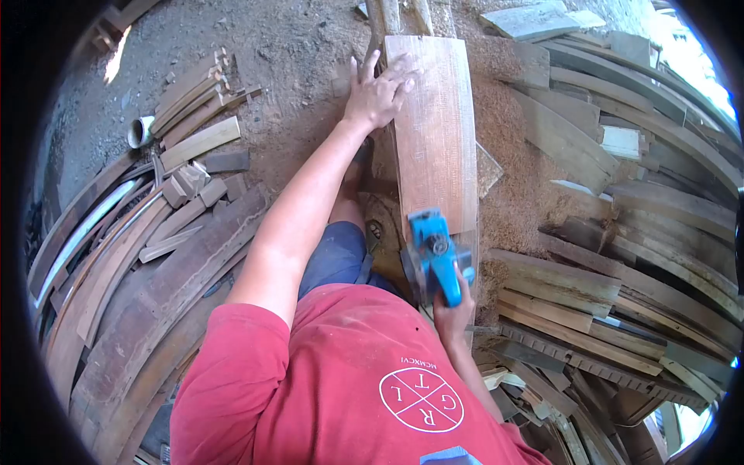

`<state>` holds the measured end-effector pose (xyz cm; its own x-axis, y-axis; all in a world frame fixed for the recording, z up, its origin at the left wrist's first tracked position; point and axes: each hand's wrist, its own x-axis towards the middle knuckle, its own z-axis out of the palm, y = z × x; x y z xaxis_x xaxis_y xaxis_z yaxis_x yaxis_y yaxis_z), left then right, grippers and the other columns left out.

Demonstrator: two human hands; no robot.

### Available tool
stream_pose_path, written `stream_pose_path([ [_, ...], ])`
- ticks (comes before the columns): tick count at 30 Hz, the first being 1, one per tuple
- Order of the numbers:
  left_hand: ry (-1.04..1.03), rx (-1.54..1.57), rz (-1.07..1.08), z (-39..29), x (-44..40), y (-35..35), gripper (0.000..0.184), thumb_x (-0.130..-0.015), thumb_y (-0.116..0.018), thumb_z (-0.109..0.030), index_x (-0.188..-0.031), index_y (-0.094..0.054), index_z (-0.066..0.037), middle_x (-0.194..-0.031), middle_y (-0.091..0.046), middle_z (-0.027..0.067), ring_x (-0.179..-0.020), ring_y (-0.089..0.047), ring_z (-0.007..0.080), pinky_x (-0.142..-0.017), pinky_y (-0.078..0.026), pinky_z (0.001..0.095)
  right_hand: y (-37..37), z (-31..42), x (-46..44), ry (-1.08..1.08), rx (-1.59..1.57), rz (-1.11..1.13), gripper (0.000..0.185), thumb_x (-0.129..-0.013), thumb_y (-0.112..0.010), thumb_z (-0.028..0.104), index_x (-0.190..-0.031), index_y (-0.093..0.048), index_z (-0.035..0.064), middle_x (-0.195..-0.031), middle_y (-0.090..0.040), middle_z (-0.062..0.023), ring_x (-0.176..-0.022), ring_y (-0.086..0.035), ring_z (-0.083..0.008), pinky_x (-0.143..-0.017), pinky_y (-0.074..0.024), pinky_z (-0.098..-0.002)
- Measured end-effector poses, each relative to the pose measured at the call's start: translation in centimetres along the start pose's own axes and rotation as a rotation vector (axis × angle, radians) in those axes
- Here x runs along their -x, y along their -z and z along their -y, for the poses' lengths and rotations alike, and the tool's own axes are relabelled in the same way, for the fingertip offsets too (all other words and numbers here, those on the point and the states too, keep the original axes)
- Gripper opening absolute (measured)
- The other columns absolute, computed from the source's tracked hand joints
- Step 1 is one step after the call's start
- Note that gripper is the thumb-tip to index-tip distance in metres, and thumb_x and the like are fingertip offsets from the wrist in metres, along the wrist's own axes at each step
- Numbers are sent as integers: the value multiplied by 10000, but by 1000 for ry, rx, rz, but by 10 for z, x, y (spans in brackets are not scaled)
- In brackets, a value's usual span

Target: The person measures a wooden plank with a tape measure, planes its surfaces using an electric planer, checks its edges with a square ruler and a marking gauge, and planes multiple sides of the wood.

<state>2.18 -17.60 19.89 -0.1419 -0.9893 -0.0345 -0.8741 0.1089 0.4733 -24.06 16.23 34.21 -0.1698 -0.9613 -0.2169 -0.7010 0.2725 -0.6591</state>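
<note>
A long, wide wooden board (435,147) runs away from my body, pale and reddish-brown on top. My left hand (377,94) rests at the board's far left edge, fingers spread, some over its top face. Near the board's closer end sits a blue power planer (435,252). My right hand (455,310) is wrapped round the planer's rear handle, partly hidden by it. The planer's front part lies over the board surface.
Stacked planks (573,283) fill the right side. More curved boards (155,310) and short wood blocks (186,182) lie at the left, beside a white pipe (141,132). Sawdust (511,186) covers the ground right of the board.
</note>
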Motion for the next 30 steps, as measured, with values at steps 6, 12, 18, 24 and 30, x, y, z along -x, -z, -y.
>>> stream_pose_path([
  [6, 36, 282, -99, 21, 0, -10, 582, -1146, -223, -606, -1579, -553, -400, -1752, -372, -62, -1652, -180, 396, -1334, -1, 647, -11, 32, -46, -107, -38, 53, 656, -848, -723, 27, -1487, -639, 146, -1064, -761, -291, -1029, -770, -436, -856, -603, -496],
  [12, 219, 455, -293, 74, 113, -24, 569, -1172, -276, -516, -1602, -552, -267, -1721, -433, 78, -1628, -231, 432, -1331, -136, 528, -46, 88, -158, -1, 30, -41, 573, -843, -743, 117, -1414, -695, 132, -1016, -765, -274, -977, -758, -457, -858, -597, -515],
  [18, 597, 352, 14, 123, 277, -58, 615, -1161, -274, -560, -1613, -541, -239, -1759, -365, 62, -1651, -156, 423, -1324, -105, 570, -79, 155, -294, 169, 35, -104, 307, -889, -715, 157, -1171, -780, 55, -1016, -772, -264, -1023, -749, -460, -896, -585, -500],
  [24, 788, 238, 245, 130, 306, -40, 634, -1157, -274, -562, -1604, -552, -209, -1768, -346, 57, -1658, -136, 419, -1322, -92, 591, -109, 209, -400, 116, 112, -167, 337, -828, -747, 292, -1044, -814, 42, -1042, -780, -279, -1048, -760, -453, -932, -596, -510],
  [30, 743, 331, 148, 158, 290, -54, 672, -1152, -302, -556, -1566, -577, -105, -1690, -447, 182, -1621, -252, 432, -1348, -119, 461, -83, 164, -325, 92, 131, 8, 414, -859, -745, 239, -1228, -755, 51, -1094, -768, -284, -1052, -742, -476, -918, -595, -528],
])
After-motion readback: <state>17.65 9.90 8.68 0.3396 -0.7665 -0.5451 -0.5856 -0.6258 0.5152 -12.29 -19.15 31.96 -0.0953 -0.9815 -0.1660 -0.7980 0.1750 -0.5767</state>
